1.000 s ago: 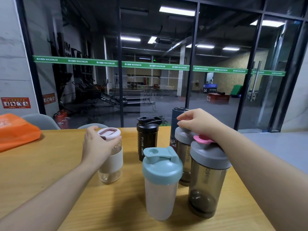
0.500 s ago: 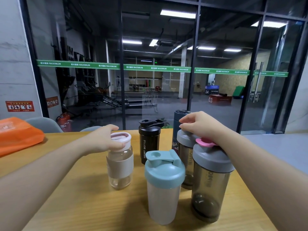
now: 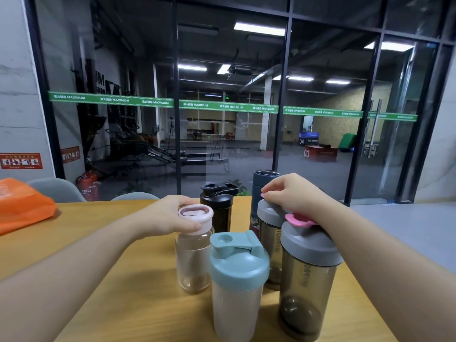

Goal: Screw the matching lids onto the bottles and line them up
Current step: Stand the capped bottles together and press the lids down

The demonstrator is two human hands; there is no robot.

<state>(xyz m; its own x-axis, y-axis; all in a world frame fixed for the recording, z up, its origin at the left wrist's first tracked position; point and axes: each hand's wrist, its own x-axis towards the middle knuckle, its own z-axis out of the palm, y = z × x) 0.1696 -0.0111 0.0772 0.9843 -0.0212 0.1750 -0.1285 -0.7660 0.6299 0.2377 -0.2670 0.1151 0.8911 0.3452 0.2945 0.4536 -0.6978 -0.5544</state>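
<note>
Several lidded bottles stand on the wooden table (image 3: 103,245). My left hand (image 3: 170,214) grips the pink lid of a small clear glass bottle (image 3: 193,257). Right beside it, nearest to me, stands a frosted shaker with a teal lid (image 3: 238,280). My right hand (image 3: 293,195) holds the top of a smoky shaker with a grey lid (image 3: 269,233). In front of that one stands a larger smoky shaker with a grey lid and pink cap (image 3: 308,275). Behind are a black sport bottle (image 3: 218,206) and a dark blue bottle (image 3: 259,183).
An orange bag (image 3: 22,206) lies at the table's far left. Two grey chair backs (image 3: 56,190) show beyond the far edge. A glass wall stands behind the table. The table's right edge runs close to the big smoky shaker.
My left hand has slid the clear glass bottle to the right, up against the teal-lidded shaker. My right hand has stayed on the grey-lidded shaker.
</note>
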